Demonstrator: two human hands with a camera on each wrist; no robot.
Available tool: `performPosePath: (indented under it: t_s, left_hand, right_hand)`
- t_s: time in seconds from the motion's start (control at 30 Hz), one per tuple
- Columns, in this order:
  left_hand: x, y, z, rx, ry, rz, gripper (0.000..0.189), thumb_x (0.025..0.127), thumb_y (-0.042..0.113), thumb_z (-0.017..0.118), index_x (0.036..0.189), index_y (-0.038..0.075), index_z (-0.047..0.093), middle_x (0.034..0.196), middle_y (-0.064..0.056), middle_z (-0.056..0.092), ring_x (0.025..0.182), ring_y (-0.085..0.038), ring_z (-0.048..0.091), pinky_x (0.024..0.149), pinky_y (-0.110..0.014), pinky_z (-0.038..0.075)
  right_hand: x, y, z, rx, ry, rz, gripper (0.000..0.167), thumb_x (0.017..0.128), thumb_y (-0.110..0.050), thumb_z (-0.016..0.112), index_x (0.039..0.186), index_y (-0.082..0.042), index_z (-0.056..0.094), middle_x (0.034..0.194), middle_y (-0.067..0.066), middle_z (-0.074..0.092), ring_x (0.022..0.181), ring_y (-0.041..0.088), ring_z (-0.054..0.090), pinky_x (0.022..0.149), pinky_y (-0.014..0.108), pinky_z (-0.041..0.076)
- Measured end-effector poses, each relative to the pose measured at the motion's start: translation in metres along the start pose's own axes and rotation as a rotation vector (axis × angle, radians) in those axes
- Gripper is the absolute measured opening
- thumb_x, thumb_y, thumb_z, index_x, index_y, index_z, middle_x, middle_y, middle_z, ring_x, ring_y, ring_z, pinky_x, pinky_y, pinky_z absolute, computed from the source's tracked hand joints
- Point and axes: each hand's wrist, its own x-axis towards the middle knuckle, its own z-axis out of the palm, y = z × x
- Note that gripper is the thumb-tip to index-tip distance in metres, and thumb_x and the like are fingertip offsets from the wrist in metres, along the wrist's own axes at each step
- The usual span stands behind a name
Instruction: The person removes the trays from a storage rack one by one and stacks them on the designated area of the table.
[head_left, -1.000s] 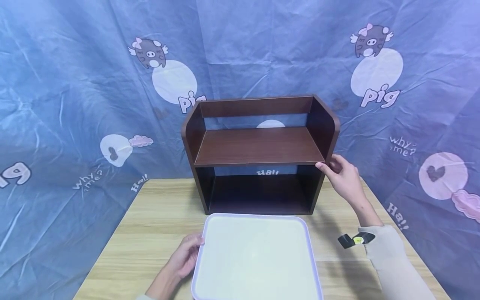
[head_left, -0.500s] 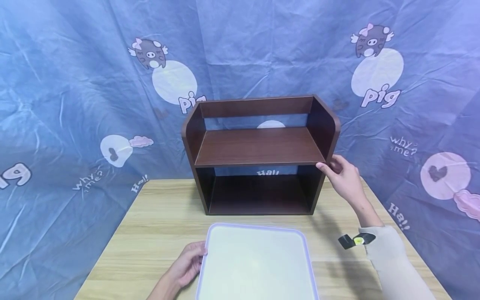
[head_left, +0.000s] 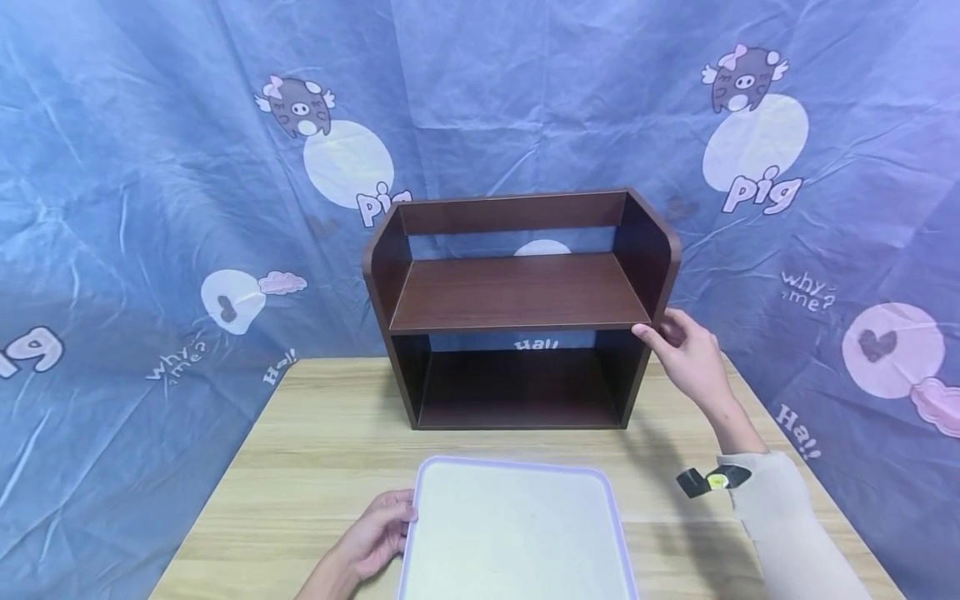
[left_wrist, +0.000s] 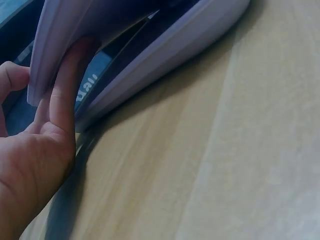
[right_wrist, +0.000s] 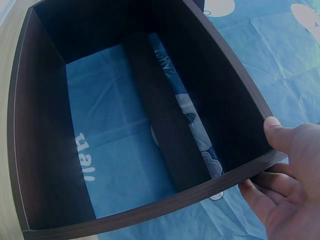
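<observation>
A two-tier dark brown desktop shelf [head_left: 517,292] stands on the table. My right hand [head_left: 690,358] grips its right side panel near the middle board, the thumb pressed to the front edge and the other fingers round the outer face, as the right wrist view also shows. In front of the shelf is a flat white lid-like panel [head_left: 517,533] with a lilac rim. My left hand [head_left: 378,537] pinches its left edge, thumb on top and fingers underneath. The left wrist view shows this raised panel tilted over a second lilac-edged piece [left_wrist: 165,55], a wedge-shaped gap between them.
The light wood table [head_left: 315,417] holds the shelf at its back. A blue printed curtain [head_left: 487,100] hangs close behind and along both sides. A black strap with a small device [head_left: 712,481] sits on the right sleeve.
The white panel's far edge has come back toward me, away from the shelf, and my left hand has moved slightly nearer and rightward with it. My right hand and the shelf stay put.
</observation>
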Motion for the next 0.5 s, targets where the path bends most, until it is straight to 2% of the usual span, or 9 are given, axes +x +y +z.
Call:
performPosePath:
  t_s: [0.03, 0.1, 0.17, 0.2, 0.27, 0.33, 0.4, 0.5]
  left_hand:
    - [0.000, 0.000, 0.000, 0.008, -0.003, -0.007, 0.043, 0.098, -0.009, 0.035, 0.127, 0.002, 0.065, 0.114, -0.007, 0.081, 0.099, -0.017, 0.080, 0.089, -0.035, 0.067]
    - [-0.001, 0.000, -0.001, 0.025, -0.007, -0.025, 0.042, 0.098, -0.008, 0.036, 0.126, 0.002, 0.065, 0.113, -0.007, 0.081, 0.099, -0.018, 0.080, 0.088, -0.035, 0.067]
    - [-0.001, 0.001, -0.001, 0.044, -0.008, -0.045, 0.041, 0.098, -0.007, 0.037, 0.126, 0.002, 0.065, 0.114, -0.006, 0.081, 0.100, -0.018, 0.080, 0.088, -0.036, 0.067]
    - [-0.001, 0.002, -0.002, 0.054, -0.007, -0.054, 0.040, 0.099, -0.007, 0.037, 0.126, 0.002, 0.064, 0.114, -0.007, 0.080, 0.100, -0.018, 0.080, 0.089, -0.037, 0.067]
    - [-0.002, 0.004, -0.002, 0.082, 0.006, -0.077, 0.037, 0.099, -0.006, 0.039, 0.126, 0.001, 0.063, 0.114, -0.007, 0.080, 0.101, -0.019, 0.080, 0.090, -0.039, 0.067]
    - [-0.002, 0.007, -0.003, 0.127, 0.020, -0.096, 0.034, 0.100, -0.005, 0.041, 0.126, -0.001, 0.063, 0.113, -0.008, 0.080, 0.101, -0.021, 0.080, 0.091, -0.041, 0.067]
    - [-0.002, 0.009, -0.003, 0.186, 0.037, -0.119, 0.029, 0.102, -0.002, 0.045, 0.125, -0.005, 0.063, 0.111, -0.009, 0.081, 0.099, -0.022, 0.081, 0.090, -0.041, 0.067]
    - [0.000, 0.015, 0.000, 0.295, 0.076, -0.156, 0.025, 0.104, 0.005, 0.050, 0.120, -0.009, 0.065, 0.104, -0.012, 0.081, 0.093, -0.022, 0.082, 0.086, -0.041, 0.068]
  right_hand:
    - [0.000, 0.000, 0.000, -0.004, 0.002, 0.000, 0.055, 0.099, -0.047, 0.074, 0.135, -0.005, 0.066, 0.127, 0.019, 0.075, 0.097, -0.017, 0.056, 0.082, 0.012, 0.043]
    - [0.000, -0.001, 0.000, -0.003, -0.001, 0.000, 0.055, 0.100, -0.046, 0.075, 0.135, -0.005, 0.066, 0.128, 0.019, 0.075, 0.105, 0.001, 0.069, 0.082, 0.011, 0.043]
    - [0.000, -0.001, 0.000, 0.006, -0.005, 0.002, 0.054, 0.099, -0.045, 0.075, 0.136, -0.005, 0.066, 0.129, 0.020, 0.074, 0.108, 0.000, 0.069, 0.082, 0.009, 0.043]
    - [0.000, -0.002, 0.000, 0.010, -0.005, 0.001, 0.054, 0.099, -0.044, 0.075, 0.136, -0.005, 0.066, 0.129, 0.020, 0.074, 0.112, 0.008, 0.072, 0.081, 0.008, 0.042]
    - [0.000, -0.002, 0.000, 0.016, -0.008, 0.004, 0.055, 0.099, -0.044, 0.076, 0.137, -0.005, 0.066, 0.131, 0.020, 0.073, 0.117, 0.013, 0.072, 0.082, 0.005, 0.042]
    - [0.000, -0.001, 0.000, 0.017, -0.008, 0.006, 0.055, 0.099, -0.044, 0.076, 0.137, -0.005, 0.066, 0.130, 0.019, 0.073, 0.116, 0.008, 0.070, 0.082, 0.004, 0.042]
    - [0.000, -0.002, 0.000, 0.012, -0.007, 0.006, 0.055, 0.099, -0.044, 0.075, 0.137, -0.005, 0.066, 0.130, 0.019, 0.073, 0.120, 0.019, 0.070, 0.082, 0.004, 0.042]
    - [0.000, -0.002, 0.000, 0.016, -0.008, 0.007, 0.055, 0.099, -0.044, 0.076, 0.136, -0.006, 0.066, 0.130, 0.019, 0.073, 0.113, 0.001, 0.068, 0.081, 0.004, 0.042]
